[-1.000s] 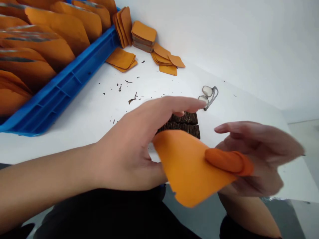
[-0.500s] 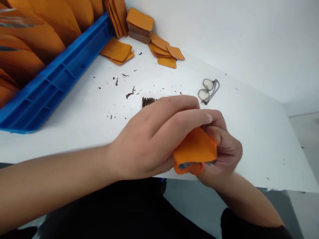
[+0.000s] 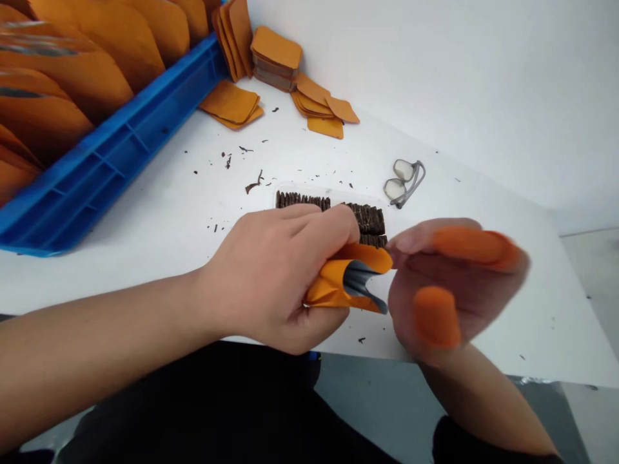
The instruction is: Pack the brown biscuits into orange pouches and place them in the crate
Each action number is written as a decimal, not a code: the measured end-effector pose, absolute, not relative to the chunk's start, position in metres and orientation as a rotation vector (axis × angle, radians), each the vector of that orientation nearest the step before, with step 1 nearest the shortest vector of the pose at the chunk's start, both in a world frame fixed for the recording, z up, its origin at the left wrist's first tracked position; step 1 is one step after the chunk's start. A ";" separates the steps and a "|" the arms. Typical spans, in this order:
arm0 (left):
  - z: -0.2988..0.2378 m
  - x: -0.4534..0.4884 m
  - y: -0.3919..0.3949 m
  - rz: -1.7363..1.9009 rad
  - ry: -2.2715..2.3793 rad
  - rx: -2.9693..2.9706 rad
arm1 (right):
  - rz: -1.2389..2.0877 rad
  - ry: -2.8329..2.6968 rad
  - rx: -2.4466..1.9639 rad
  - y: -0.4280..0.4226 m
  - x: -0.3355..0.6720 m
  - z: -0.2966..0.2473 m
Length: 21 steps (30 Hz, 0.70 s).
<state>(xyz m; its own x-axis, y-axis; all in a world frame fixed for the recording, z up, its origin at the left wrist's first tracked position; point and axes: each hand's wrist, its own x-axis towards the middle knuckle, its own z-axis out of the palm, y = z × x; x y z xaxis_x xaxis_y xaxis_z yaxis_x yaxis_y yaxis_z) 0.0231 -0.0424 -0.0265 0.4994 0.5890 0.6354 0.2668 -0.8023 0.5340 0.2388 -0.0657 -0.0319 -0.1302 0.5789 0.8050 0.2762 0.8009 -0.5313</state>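
Note:
My left hand (image 3: 285, 270) is wrapped round an orange pouch (image 3: 333, 287) with a silvery inner lining. The pouch's mouth gapes to the right, and its lower part is hidden in my palm. Just right of that mouth is my right hand (image 3: 449, 283), somewhat blurred, with thumb and fingers apart and nothing seen in it. Orange finger covers (image 3: 438, 316) sit on its thumb and a finger. Behind my left hand lies a clear tray with rows of thin dark brown pieces (image 3: 365, 219), partly covered by the hand.
A blue crate (image 3: 111, 151) full of large orange pouches (image 3: 111, 32) stands at the left. Small orange pouches lie stacked (image 3: 275, 51) and loose (image 3: 229, 103) at the back. Glasses (image 3: 403, 180) rest beyond my right hand. Dark crumbs dot the white table (image 3: 532, 309).
My right hand has let go of the orange pouch and moved right, its fingers spreading. The pouch's mouth has turned rightward and opened. More of the tray now shows.

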 end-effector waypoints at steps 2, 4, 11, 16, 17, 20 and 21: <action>-0.027 0.024 -0.043 1.166 0.692 2.374 | 0.139 -1.704 -0.672 -0.067 0.239 -0.036; -0.028 0.024 -0.043 1.143 0.674 2.379 | -0.019 -1.810 -0.640 -0.067 0.237 -0.039; -0.029 0.024 -0.042 1.186 0.661 2.409 | -0.385 -1.916 -0.578 -0.058 0.239 -0.031; -0.029 0.024 -0.040 1.141 0.540 2.549 | -0.327 -2.221 -0.512 -0.057 0.243 -0.022; -0.029 0.023 -0.039 1.105 0.516 2.585 | -0.281 -2.280 -0.539 -0.059 0.243 -0.021; -0.031 0.023 -0.039 1.049 0.498 2.632 | -0.243 -2.312 -0.675 -0.066 0.243 -0.018; -0.032 0.022 -0.040 1.061 0.507 2.626 | -0.258 -2.296 -0.716 -0.068 0.242 -0.018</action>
